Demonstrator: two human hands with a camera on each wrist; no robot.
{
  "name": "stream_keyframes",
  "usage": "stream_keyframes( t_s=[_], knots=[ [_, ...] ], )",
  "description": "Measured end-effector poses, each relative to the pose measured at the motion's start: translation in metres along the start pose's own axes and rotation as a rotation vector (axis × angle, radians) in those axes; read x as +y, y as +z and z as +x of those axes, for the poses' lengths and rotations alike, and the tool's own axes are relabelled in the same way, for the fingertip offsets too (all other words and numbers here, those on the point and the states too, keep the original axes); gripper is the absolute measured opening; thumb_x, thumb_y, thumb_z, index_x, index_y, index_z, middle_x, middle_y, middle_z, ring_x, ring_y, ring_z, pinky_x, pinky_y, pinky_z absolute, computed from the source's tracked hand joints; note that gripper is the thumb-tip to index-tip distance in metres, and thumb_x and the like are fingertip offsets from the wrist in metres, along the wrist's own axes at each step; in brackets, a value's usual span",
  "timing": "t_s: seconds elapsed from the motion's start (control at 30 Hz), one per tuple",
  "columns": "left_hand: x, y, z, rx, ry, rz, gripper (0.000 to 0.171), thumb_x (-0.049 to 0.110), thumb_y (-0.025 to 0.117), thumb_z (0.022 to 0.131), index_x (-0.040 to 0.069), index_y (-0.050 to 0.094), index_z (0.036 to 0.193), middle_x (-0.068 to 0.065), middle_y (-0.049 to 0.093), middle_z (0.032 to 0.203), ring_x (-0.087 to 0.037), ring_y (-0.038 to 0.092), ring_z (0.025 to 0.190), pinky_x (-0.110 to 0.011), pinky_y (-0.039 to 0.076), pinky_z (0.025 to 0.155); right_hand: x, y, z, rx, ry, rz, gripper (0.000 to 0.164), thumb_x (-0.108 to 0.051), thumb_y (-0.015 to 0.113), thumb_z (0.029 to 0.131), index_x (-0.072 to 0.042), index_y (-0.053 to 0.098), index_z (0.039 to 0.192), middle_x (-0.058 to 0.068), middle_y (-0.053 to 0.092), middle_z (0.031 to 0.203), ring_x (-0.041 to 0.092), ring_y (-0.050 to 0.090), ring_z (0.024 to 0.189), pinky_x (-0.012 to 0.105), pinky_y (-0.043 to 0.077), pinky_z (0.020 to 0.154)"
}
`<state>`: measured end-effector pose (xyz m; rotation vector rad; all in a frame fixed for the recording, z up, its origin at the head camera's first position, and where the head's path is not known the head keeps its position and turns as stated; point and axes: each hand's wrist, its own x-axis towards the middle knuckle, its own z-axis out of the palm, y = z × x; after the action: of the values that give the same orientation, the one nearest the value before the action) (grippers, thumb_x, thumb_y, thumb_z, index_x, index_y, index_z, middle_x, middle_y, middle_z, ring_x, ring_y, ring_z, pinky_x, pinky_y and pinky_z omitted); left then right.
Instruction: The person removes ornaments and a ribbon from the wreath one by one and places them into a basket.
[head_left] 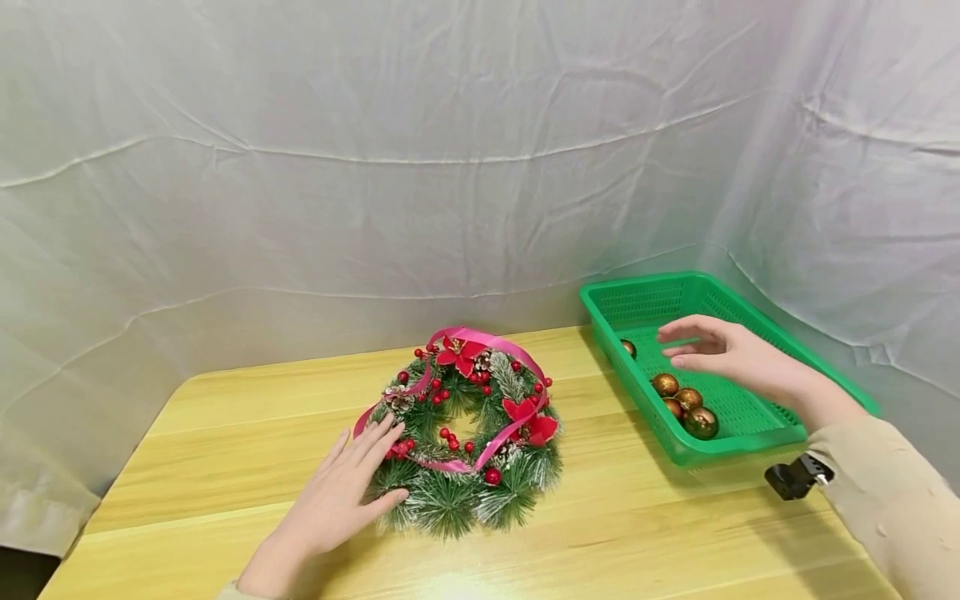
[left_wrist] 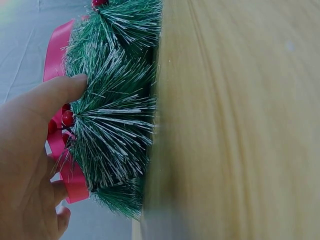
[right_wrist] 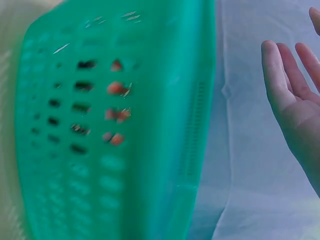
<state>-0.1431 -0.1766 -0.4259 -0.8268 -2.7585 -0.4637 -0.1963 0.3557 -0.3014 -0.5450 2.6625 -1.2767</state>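
A green wreath [head_left: 450,492] with red berries, red flowers and pinecones lies on the wooden table. A pink ribbon [head_left: 517,350] loops loosely over its top. My left hand [head_left: 337,492] rests at the wreath's left side, fingers extended over its edge; in the left wrist view the thumb [left_wrist: 65,90] lies against the green needles. My right hand [head_left: 738,358] hovers above the green basket [head_left: 731,450], fingers loosely bent and holding nothing. Inside the basket, several bronze ball ornaments [head_left: 688,398] sit along its left side. Through the holes in its wall they show in the right wrist view.
The basket stands at the right of the table [head_left: 225,458]. Pale cloth [head_left: 375,208] hangs behind the table and along its right side. A small black device [head_left: 798,477] is fixed at the right sleeve.
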Motion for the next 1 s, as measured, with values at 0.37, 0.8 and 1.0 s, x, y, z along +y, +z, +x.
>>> stream_keyframes(
  t_s=[0.37, 0.8, 1.0],
  knots=[
    [0.000, 0.000, 0.000, 0.005, 0.002, -0.005, 0.081, 0.062, 0.053, 0.088, 0.021, 0.025, 0.153, -0.002, 0.021, 0.158, -0.024, 0.023, 0.142, -0.044, 0.002, 0.117, -0.034, -0.001, 0.011, 0.020, -0.021, -0.008, 0.042, -0.027, 0.063, 0.093, -0.021, 0.050, 0.133, 0.000, 0.053, 0.133, 0.020, 0.055, 0.119, 0.024, 0.049, 0.090],
    [-0.001, 0.001, -0.001, 0.000, -0.001, 0.000, 0.082, 0.063, 0.052, 0.088, 0.022, 0.024, 0.153, -0.002, 0.020, 0.158, -0.024, 0.023, 0.142, -0.041, -0.001, 0.117, -0.065, 0.028, 0.050, -0.051, -0.094, 0.056, 0.045, -0.029, 0.066, 0.091, -0.016, 0.052, 0.132, 0.001, 0.054, 0.132, 0.019, 0.055, 0.119, 0.033, 0.050, 0.091],
    [-0.001, 0.001, 0.000, 0.002, -0.003, 0.000, 0.081, 0.063, 0.052, 0.088, 0.022, 0.025, 0.153, -0.002, 0.020, 0.158, -0.023, 0.022, 0.142, -0.043, 0.001, 0.117, -0.078, 0.049, 0.072, -0.099, -0.123, 0.100, 0.045, -0.026, 0.068, 0.090, -0.014, 0.052, 0.131, 0.002, 0.054, 0.131, 0.025, 0.053, 0.121, 0.038, 0.048, 0.095]
  ],
)
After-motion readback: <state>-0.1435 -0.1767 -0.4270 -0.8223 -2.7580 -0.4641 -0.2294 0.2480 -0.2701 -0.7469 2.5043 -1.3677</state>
